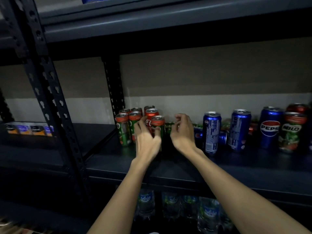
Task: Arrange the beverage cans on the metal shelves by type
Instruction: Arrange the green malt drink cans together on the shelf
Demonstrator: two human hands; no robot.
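A cluster of green Milo cans (pixel 124 130) with red tops stands at the left end of the dark metal shelf (pixel 236 168), with a red Coca-Cola can (pixel 151 115) among them. My left hand (pixel 146 141) has its fingers spread in front of the frontmost Milo can (pixel 158 123), thumb against it. My right hand (pixel 183 132) hovers just right of it, fingers loosely curled and holding nothing. Three blue Pepsi cans (pixel 211 132) (pixel 238 130) (pixel 270 127) stand to the right, then another Milo can (pixel 293 130). Green and blue cans lie on their sides behind.
A perforated steel post (pixel 50 92) stands at the front left and another (pixel 114 85) at the back. Water bottles (pixel 168 205) fill the shelf below. Small boxes (pixel 28 129) sit on the neighbouring shelf at left. The upper shelf (pixel 152 26) hangs low overhead.
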